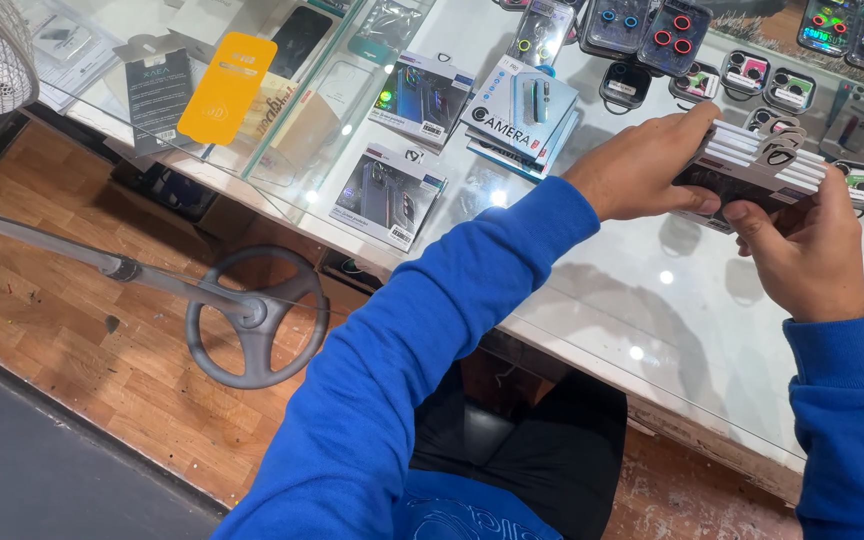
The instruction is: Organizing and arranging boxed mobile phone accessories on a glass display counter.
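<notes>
A stack of flat white-edged packaged boxes is held above the glass tabletop, clamped between left hand and right hand fingers; squaring seems underway, needing an even grip.

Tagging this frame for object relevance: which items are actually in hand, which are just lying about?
In hand:
- stack of flat white-edged packs, gripped by left hand and right hand

Lying about:
- boxed camera-lens protectors on the glass counter
- phone case packs
- yellow hang card
- ringed lens covers
- fan base on the floor
</notes>
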